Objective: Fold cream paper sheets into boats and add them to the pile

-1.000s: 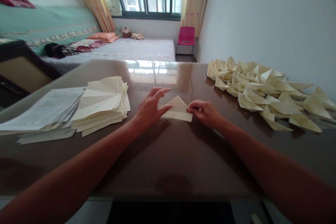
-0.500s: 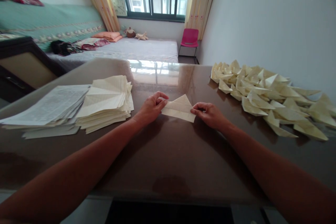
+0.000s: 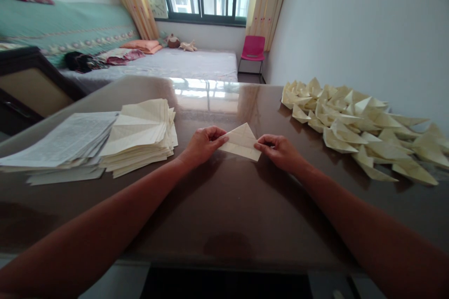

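A cream sheet of folded paper [image 3: 242, 141], pointed at the top with a straight strip along its bottom, is held just above the brown tabletop [image 3: 231, 215]. My left hand [image 3: 206, 144] pinches its left corner between thumb and fingers. At the right edge, my right hand [image 3: 275, 148] grips it the same way, thumb and forefinger pressed together. Off to the left lies a stack of creased cream paper [image 3: 140, 133]. Many folded paper boats [image 3: 354, 124] are heaped on the right side of the table.
Printed sheets [image 3: 66, 138] lie left of the cream stack, partly beneath it. Beyond the table stand a bed [image 3: 196, 64] and a pink chair [image 3: 253, 49] under the window. A dark wooden cabinet [image 3: 30, 86] is at the left, and a white wall runs along the right.
My left hand's fingers have lowered and closed nearer the left corner, with the thumb now on the paper's front. The paper has tilted slightly; my right hand keeps its grip.
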`<state>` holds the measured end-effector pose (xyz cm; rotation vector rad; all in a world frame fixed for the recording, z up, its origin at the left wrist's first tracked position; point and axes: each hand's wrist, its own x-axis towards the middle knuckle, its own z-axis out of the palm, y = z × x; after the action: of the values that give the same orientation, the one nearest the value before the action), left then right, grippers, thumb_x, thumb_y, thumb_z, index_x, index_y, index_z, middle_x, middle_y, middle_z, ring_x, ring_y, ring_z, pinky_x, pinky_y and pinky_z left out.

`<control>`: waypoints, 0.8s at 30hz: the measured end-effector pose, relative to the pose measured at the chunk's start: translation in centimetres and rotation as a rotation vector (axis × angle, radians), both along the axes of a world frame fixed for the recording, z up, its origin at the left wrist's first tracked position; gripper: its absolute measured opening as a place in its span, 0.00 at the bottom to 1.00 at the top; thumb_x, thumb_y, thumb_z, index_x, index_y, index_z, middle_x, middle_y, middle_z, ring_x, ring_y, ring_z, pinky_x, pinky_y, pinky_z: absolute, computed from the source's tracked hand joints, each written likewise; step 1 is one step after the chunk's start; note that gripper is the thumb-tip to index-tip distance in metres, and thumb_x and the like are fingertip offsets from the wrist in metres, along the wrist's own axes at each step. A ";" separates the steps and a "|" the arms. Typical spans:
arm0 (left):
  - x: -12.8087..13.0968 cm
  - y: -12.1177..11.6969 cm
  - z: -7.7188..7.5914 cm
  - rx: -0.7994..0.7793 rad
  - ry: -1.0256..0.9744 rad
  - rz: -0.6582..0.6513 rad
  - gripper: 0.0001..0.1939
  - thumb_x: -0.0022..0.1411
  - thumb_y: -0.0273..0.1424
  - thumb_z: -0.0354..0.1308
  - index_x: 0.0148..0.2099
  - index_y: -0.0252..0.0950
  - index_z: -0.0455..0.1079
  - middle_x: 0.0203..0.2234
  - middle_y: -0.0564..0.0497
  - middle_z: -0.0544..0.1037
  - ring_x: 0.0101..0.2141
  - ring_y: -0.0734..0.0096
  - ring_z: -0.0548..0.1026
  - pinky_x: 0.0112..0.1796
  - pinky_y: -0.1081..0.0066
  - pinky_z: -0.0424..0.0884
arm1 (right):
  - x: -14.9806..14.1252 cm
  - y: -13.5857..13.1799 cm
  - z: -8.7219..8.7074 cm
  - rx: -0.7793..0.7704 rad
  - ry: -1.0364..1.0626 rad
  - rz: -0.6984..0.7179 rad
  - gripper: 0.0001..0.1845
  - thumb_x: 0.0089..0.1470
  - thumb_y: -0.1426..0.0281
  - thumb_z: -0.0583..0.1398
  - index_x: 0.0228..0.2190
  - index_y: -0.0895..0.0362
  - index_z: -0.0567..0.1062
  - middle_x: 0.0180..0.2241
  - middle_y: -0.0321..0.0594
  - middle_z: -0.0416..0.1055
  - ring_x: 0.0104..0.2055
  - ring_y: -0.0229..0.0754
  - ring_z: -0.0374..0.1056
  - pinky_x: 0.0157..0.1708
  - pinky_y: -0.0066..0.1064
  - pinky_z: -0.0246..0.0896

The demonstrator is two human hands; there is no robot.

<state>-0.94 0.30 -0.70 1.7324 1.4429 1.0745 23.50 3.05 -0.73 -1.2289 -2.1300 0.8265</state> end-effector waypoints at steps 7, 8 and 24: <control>-0.4 0.0 0.2 0.056 0.075 0.024 0.16 0.54 0.43 0.60 0.34 0.34 0.78 0.29 0.50 0.79 0.33 0.68 0.73 0.35 0.72 0.67 | 0.0 -0.1 0.1 0.014 -0.003 0.005 0.17 0.53 0.58 0.57 0.26 0.59 0.75 0.23 0.35 0.67 0.24 0.35 0.56 0.25 0.27 0.52; -0.4 0.0 0.4 0.047 0.091 0.019 0.16 0.55 0.43 0.59 0.34 0.34 0.78 0.28 0.51 0.78 0.32 0.69 0.73 0.34 0.73 0.67 | 0.0 -0.1 0.2 0.013 -0.007 0.013 0.17 0.54 0.58 0.57 0.26 0.58 0.75 0.22 0.35 0.67 0.24 0.35 0.56 0.25 0.27 0.52; 0.7 -0.1 0.4 -0.065 -0.019 0.004 0.23 0.57 0.46 0.55 0.21 0.35 0.57 0.16 0.58 0.57 0.21 0.80 0.54 0.21 0.76 0.49 | 0.0 -0.4 0.9 0.058 -0.039 0.057 0.22 0.58 0.56 0.51 0.20 0.56 0.61 0.19 0.31 0.56 0.24 0.33 0.52 0.24 0.27 0.46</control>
<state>-0.26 0.19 -0.29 1.6699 1.4545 1.0322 23.45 2.63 0.14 -1.1686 -2.2140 0.7647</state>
